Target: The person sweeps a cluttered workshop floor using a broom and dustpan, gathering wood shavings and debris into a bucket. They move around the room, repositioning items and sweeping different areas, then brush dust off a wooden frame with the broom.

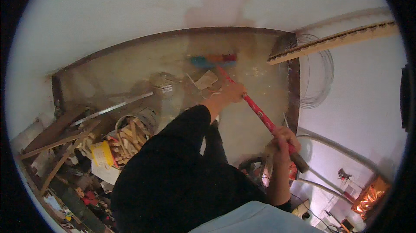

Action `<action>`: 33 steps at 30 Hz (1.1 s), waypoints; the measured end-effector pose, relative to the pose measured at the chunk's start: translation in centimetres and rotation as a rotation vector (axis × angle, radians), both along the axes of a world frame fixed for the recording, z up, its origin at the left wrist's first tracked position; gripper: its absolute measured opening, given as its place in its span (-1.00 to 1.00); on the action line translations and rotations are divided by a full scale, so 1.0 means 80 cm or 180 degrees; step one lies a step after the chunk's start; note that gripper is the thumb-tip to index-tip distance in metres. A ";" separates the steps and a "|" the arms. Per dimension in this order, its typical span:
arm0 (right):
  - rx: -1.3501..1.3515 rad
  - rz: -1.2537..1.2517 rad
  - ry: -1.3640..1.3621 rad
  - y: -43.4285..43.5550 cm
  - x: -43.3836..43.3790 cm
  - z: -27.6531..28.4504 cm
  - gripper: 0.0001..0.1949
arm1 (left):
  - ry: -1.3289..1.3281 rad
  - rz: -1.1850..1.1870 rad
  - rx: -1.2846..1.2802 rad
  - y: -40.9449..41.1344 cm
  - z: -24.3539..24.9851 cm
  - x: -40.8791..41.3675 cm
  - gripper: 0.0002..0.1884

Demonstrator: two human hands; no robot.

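Note:
A broom with a red handle slants across the view. My left hand is wrapped around the handle's lower part, and my right hand grips it near its dark upper end. The broom head, with blue, orange and red bristles, rests on the dusty floor by the far wall and looks blurred. Just this side of the bristles lie a flat piece of cardboard and other small scraps. Pale crumbs are scattered to the right of the head.
Left of me stands a bucket beside wood offcuts, with a yellow container and a metal strip nearby. At right, a wooden board juts in near a wire coil. A hose curves along the right.

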State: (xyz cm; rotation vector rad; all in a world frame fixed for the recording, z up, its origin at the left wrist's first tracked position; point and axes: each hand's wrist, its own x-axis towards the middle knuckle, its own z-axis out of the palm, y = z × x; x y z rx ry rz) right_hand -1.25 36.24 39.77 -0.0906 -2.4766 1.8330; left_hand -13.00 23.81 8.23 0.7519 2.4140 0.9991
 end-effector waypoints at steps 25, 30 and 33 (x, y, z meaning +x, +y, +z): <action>0.0553 0.0459 -0.0118 -0.077 0.100 0.058 -0.82 | 0.0324 0.0629 0.0927 -0.047 0.026 0.143 -0.94; -0.0081 0.0671 0.0435 -0.059 0.098 0.106 -0.74 | 0.0250 0.0840 0.0422 -0.047 0.111 0.138 -0.92; -0.0381 0.0850 0.0532 -0.063 0.086 0.111 -0.73 | 0.0375 0.1231 0.0394 -0.096 0.131 0.131 -0.91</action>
